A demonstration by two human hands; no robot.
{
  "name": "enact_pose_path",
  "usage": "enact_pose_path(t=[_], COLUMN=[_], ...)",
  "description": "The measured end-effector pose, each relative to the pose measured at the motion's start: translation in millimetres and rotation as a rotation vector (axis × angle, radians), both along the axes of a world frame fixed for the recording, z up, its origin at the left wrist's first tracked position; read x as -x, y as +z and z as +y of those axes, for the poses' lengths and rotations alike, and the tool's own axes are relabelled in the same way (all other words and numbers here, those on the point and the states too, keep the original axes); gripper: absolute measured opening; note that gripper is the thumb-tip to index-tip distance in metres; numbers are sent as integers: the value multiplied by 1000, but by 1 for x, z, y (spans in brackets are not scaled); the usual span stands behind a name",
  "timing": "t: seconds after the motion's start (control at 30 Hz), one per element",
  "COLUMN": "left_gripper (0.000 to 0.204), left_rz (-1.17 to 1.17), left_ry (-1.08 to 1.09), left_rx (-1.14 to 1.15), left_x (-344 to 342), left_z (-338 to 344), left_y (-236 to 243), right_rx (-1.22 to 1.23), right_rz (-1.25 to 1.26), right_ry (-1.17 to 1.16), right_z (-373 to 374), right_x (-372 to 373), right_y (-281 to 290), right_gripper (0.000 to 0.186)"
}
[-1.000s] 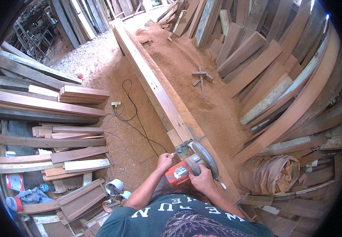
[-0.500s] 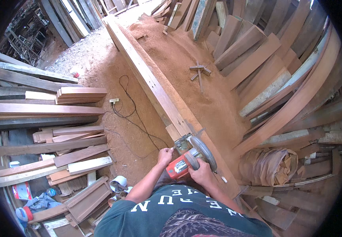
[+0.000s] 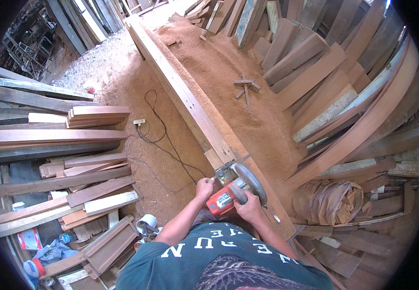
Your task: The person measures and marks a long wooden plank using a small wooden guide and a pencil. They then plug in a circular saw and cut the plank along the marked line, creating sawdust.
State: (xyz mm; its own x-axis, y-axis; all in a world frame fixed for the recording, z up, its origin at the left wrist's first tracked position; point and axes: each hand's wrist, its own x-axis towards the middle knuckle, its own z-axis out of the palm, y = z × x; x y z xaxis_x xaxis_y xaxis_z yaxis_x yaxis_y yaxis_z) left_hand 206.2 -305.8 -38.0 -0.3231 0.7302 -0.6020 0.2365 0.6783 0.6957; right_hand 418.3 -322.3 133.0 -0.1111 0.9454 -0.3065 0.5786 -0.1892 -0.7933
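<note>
A red circular saw [image 3: 220, 201] with a silver blade guard rests near the close end of a long pale board [image 3: 190, 99], which lies along a wooden beam [image 3: 276, 212] running away from me. My right hand [image 3: 248, 208] is closed round the saw's grey rear handle. My left hand [image 3: 204, 189] is closed at the front left of the saw, on a small pale piece by its base; whether that is a knob or something else is too small to tell. A small white object [image 3: 276, 218] lies on the beam to the right of the saw.
Planks [image 3: 50, 135] are stacked at left and lean [image 3: 345, 121] along the right. A power strip [image 3: 139, 122] with dark cords lies on the sawdust-covered floor [image 3: 161, 169]. A wooden cross piece [image 3: 245, 89] sits in the sawdust. A sack of offcuts [image 3: 328, 203] stands at right.
Compared with a second ago, the view has shifted slightly and my left hand and the saw sit a little higher in the picture. Both hands keep their holds.
</note>
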Motion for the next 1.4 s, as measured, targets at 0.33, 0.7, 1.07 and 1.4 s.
enact_pose_path(t=[0.33, 0.7, 1.07, 1.4], left_gripper=[40, 37, 36, 35], left_rz=[2, -40, -54, -122], left_ry=[11, 47, 36, 66], left_rx=[14, -55, -87, -20], left_x=[14, 32, 45, 61], left_z=[14, 26, 43, 59], left_y=[5, 6, 22, 5], right_rx=[-9, -7, 11, 30], right_rz=[24, -28, -13, -14], right_ry=[6, 23, 9, 0], right_z=[13, 32, 46, 61], right_x=[16, 36, 49, 64], right_y=[3, 22, 17, 19], right_gripper=[35, 28, 26, 33])
